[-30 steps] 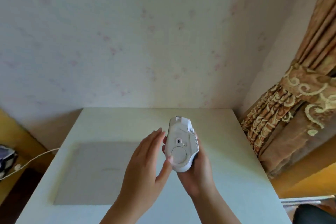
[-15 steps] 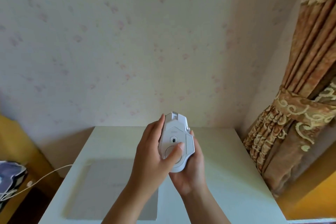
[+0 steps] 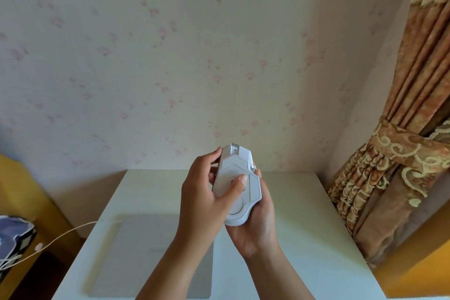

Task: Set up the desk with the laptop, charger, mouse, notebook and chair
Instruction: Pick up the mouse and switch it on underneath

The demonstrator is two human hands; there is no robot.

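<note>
Overhead, upturned mouse between both hands.

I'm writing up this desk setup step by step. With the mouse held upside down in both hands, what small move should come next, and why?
Probably turn the mouse over and set it on the bare desk to the right of the closed laptop. Its underside faces up, the right hand cradles it and the left hand has its thumb on the base, likely at a switch.

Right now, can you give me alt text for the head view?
Two hands hold a white mouse underside-up above a white desk; the left hand thumbs its base, the right hand cradles it. A closed silver laptop lies below.
</note>
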